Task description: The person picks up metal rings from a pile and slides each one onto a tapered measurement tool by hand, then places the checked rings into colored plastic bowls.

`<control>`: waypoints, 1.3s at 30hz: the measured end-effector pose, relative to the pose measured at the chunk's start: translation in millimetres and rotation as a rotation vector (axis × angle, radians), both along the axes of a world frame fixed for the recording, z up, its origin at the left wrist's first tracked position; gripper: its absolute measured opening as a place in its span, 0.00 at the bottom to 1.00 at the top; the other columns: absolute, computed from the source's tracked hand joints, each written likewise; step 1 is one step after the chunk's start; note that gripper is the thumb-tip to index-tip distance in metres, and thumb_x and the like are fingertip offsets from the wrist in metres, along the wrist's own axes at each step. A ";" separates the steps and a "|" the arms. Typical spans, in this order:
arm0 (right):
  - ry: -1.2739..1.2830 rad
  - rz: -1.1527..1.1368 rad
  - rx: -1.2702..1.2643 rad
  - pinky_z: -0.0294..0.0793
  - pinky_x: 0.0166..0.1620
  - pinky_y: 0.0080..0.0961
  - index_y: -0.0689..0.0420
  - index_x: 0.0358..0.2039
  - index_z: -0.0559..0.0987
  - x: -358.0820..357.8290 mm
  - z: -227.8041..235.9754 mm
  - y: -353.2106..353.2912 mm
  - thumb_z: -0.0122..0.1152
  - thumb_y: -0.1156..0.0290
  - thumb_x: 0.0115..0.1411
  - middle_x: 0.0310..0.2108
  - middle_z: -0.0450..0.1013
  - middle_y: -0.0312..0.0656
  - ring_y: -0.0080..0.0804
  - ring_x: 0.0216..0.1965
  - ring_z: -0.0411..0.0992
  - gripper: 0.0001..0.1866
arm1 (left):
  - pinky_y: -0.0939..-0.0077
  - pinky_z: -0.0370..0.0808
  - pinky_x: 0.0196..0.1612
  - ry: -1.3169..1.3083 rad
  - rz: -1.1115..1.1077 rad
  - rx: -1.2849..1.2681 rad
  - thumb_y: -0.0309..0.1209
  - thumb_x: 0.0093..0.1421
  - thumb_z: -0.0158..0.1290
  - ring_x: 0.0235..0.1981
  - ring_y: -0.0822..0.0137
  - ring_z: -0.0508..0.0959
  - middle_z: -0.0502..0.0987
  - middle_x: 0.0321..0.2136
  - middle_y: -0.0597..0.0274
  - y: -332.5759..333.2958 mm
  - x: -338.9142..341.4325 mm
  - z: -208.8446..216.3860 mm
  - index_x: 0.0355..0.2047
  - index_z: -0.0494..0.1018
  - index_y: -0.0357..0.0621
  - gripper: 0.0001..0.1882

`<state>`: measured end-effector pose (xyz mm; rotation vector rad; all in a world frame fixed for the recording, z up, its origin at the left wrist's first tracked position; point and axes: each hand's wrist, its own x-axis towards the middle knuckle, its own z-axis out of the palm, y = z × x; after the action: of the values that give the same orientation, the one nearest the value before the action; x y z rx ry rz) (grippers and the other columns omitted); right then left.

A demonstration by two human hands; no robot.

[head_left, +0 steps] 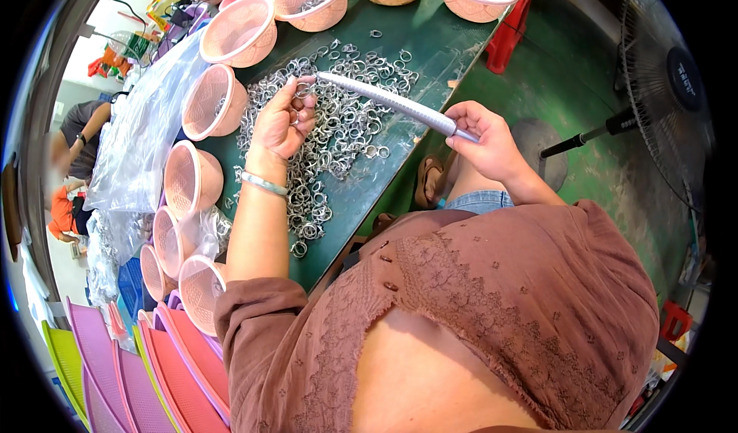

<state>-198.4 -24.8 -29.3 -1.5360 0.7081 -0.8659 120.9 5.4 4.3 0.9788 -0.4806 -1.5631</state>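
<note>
A large heap of silver metal rings (354,114) covers the middle of the green table. My right hand (484,137) grips the thick end of a tapered grey ring mandrel (392,102), which slants up to the left over the heap. Its thin tip ends beside the fingers of my left hand (284,121). Those fingers are curled, pinching a silver ring (304,89) close to the tip. Whether the tip passes through that ring I cannot make out. Another ring seems to sit lower in the curled left fingers.
Pink plastic baskets (240,33) curve along the table's far and left sides, some with rings inside. Clear plastic sheeting (142,125) and stacked coloured trays (181,364) lie at the left. A standing fan (665,87) and a red stool (510,33) are at the right. Two people (77,137) are far left.
</note>
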 end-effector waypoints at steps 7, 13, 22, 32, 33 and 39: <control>0.039 -0.015 -0.051 0.66 0.33 0.17 0.64 0.37 0.69 1.3 2.9 2.8 0.54 0.84 0.46 0.25 0.69 0.35 0.18 0.28 0.66 0.15 | 0.87 0.62 0.21 0.048 0.033 -0.023 0.37 0.60 0.43 0.19 0.76 0.63 0.70 0.23 0.64 3.3 -7.4 2.1 0.41 0.69 0.39 0.15; 0.189 -0.080 -0.251 0.67 0.28 0.19 0.62 0.35 0.70 2.0 6.8 5.0 0.56 0.82 0.44 0.21 0.68 0.39 0.23 0.23 0.67 0.14 | 0.89 0.61 0.23 -0.122 -0.032 -0.132 0.31 0.61 0.42 0.23 0.78 0.63 0.67 0.28 0.62 5.8 -14.8 6.6 0.46 0.64 0.36 0.15; 0.203 -0.205 -0.697 0.68 0.27 0.27 0.60 0.34 0.71 16.2 24.6 15.2 0.56 0.83 0.42 0.25 0.68 0.44 0.40 0.24 0.69 0.15 | 0.90 0.56 0.18 -0.204 -0.144 -0.168 0.28 0.56 0.50 0.16 0.80 0.61 0.66 0.19 0.70 18.0 -50.3 13.6 0.41 0.70 0.37 0.13; 0.131 -0.272 -1.019 0.67 0.27 0.29 0.60 0.34 0.70 36.4 27.7 16.0 0.57 0.83 0.37 0.24 0.67 0.42 0.41 0.23 0.68 0.18 | 0.89 0.58 0.18 -0.342 -0.092 -0.361 0.25 0.52 0.54 0.16 0.79 0.62 0.68 0.19 0.67 37.2 -74.4 15.2 0.45 0.66 0.34 0.19; 0.125 -0.273 -1.030 0.67 0.26 0.29 0.60 0.34 0.70 37.0 27.9 16.4 0.57 0.83 0.37 0.24 0.67 0.42 0.40 0.23 0.68 0.18 | 0.89 0.59 0.18 -0.356 -0.087 -0.360 0.25 0.52 0.54 0.17 0.79 0.62 0.68 0.19 0.66 38.8 -73.1 16.2 0.45 0.66 0.34 0.19; 0.104 -0.289 -1.068 0.68 0.26 0.29 0.61 0.33 0.71 38.6 29.2 18.4 0.57 0.84 0.37 0.23 0.68 0.43 0.40 0.23 0.68 0.18 | 0.89 0.60 0.19 -0.374 -0.093 -0.358 0.24 0.50 0.55 0.17 0.79 0.63 0.69 0.20 0.67 41.4 -70.7 18.3 0.44 0.66 0.34 0.19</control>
<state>-159.8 -6.4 0.0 -2.4613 0.5590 -1.5297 50.2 46.8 22.6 0.9781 -1.0419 -1.3137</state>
